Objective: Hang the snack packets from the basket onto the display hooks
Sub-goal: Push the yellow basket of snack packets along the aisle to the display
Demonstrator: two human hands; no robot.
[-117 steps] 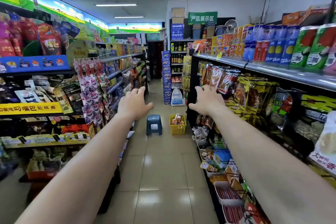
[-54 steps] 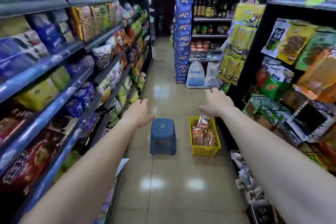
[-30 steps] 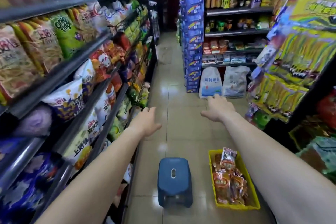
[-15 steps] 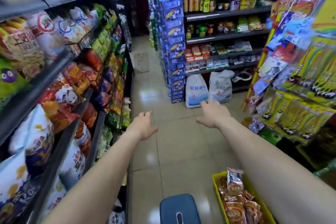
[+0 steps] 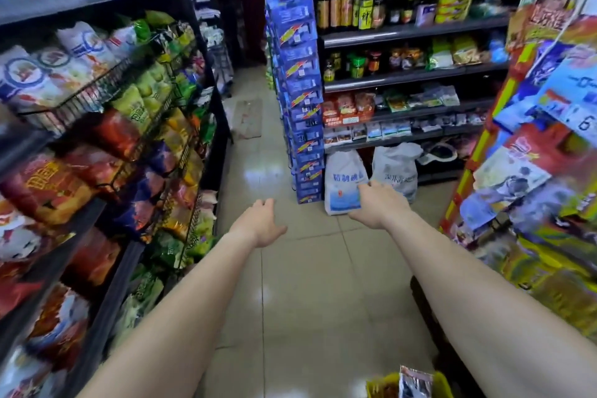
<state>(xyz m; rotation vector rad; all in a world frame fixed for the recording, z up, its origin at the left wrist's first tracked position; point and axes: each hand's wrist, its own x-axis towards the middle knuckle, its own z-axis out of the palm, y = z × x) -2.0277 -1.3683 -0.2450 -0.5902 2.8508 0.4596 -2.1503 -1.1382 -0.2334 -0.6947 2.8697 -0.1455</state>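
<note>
Left hand (image 5: 260, 222) and right hand (image 5: 374, 203): both extended forward, fingers loose, holding nothing; since half a second ago the basket (image 5: 441, 381) has slid to the frame's bottom edge, now underfoot and reachable; one snack packet (image 5: 415, 381) stands upright inside, long axis near vertical.

Floor tiles (image 5: 310, 268) glossy, smooth, throwing back light. Snack packet (image 5: 415, 383) at bottom edge: shiny crinkled foil, in yellow plastic basket (image 5: 441, 381). Chip bags (image 5: 48, 191) on left shelves: glossy film. Wire racks (image 5: 97, 94): dark metal.
</note>
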